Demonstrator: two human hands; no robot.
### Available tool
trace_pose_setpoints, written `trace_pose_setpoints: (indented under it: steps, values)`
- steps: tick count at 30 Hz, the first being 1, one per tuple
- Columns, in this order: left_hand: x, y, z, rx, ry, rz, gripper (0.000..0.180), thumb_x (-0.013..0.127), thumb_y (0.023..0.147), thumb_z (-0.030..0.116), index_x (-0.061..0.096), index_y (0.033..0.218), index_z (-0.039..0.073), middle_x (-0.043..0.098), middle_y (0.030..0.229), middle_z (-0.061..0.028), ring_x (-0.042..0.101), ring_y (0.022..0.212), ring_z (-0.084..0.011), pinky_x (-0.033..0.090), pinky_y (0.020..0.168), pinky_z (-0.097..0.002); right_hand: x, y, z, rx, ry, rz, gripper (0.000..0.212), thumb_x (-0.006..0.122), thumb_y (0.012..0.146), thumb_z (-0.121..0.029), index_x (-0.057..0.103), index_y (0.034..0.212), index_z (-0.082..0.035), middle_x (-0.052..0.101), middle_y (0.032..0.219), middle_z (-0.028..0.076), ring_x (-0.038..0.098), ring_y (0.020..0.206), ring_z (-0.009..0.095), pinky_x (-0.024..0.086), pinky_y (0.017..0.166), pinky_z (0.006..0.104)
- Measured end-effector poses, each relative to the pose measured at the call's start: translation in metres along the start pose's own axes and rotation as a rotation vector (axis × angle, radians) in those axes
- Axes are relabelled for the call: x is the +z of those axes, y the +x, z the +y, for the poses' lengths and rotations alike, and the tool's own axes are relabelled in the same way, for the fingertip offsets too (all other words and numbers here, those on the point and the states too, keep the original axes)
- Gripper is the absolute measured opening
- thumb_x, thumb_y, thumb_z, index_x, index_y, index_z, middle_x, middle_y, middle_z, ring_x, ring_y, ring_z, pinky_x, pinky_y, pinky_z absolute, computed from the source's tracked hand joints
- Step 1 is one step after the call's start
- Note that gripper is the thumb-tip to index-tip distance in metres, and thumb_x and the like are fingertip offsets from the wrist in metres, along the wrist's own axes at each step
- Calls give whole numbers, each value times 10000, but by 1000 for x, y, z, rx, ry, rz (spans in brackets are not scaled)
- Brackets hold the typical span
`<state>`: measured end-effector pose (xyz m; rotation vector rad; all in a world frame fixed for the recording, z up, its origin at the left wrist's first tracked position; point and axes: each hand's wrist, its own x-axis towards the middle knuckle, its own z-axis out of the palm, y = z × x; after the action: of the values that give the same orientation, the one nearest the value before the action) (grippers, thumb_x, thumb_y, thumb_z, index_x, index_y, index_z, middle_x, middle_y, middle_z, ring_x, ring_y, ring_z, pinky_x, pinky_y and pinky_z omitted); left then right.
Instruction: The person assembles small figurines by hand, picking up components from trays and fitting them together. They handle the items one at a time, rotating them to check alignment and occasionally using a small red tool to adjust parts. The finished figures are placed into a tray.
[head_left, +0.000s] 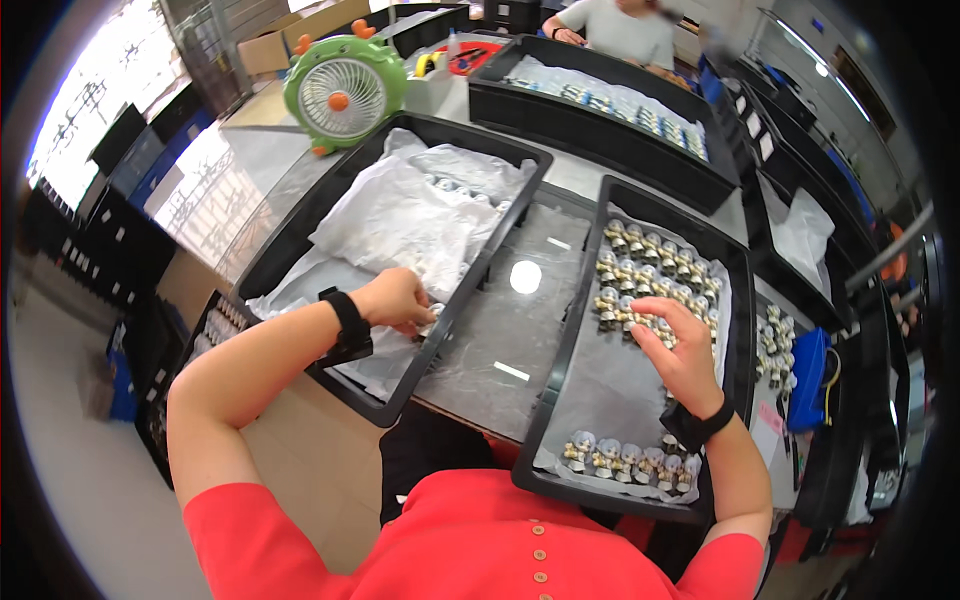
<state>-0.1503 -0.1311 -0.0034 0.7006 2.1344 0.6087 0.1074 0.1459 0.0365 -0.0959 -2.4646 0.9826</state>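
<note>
My left hand (394, 300) reaches over the near right edge of the left black tray (385, 412). Its fingers are closed on a small pale figurine (435, 314), partly hidden by the fingertips. Over the right black tray (538, 440), my right hand (682, 348) is held with thumb and index finger apart, their tips beside small figurines (612, 306) in a row. Several rows of these gold, white and dark figurines fill the far part of that tray. Another row of figurines (630, 462) stands on white lining at its near end.
Crumpled white sheets (395, 225) cover much of the left tray. A green fan (345, 92) stands beyond it. More figurines (775, 345) and a blue pouch (812, 380) lie at right. Across the table, a person (625, 35) sits behind another black tray (600, 133).
</note>
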Motion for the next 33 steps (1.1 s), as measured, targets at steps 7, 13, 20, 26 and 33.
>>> trace_pose_setpoints:
  steps: [7, 13, 20, 26, 33]
  values:
    - [-13, -14, 25, -13, 339, -37, 300, 668, 818, 226, 667, 879, -67, 655, 708, -116, 666, 619, -156, 517, 549, -256, -5, -6, 28, 107, -9, -160, 222, 646, 801, -124, 647, 981, 5, 675, 910, 128, 659, 866, 235, 503, 748, 316]
    - [-11, -62, 81, 383, -279, 221, 249, 619, 897, 217, 658, 1014, 1, 629, 767, -27, 620, 663, -89, 486, 597, -220, 11, -29, 11, -29, 16, -679, 290, 679, 756, -218, 634, 920, 17, 653, 852, 174, 634, 804, 319, 506, 721, 377]
    - [48, -75, 141, 519, -858, -93, 197, 601, 909, 132, 607, 1083, 40, 638, 912, -26, 629, 805, -107, 500, 713, -229, 44, -56, -4, 22, -67, -963, 397, 686, 756, -297, 607, 993, 11, 613, 884, 199, 608, 860, 373, 488, 766, 428]
    - [90, -43, 166, 547, -876, -223, 224, 608, 902, 134, 592, 1114, 64, 613, 1021, 1, 582, 939, -86, 456, 788, -225, 35, -43, -1, 91, 57, -1004, 441, 721, 748, -328, 600, 1038, -19, 569, 938, 145, 581, 909, 294, 474, 782, 381]
    - [108, -24, 162, 586, -987, -64, 260, 585, 913, 152, 562, 1163, 86, 559, 1105, 9, 522, 1007, -59, 405, 827, -222, -1, -18, -8, 266, 345, -327, 306, 728, 782, -132, 586, 1032, -28, 571, 929, 73, 592, 826, 122, 487, 701, 270]
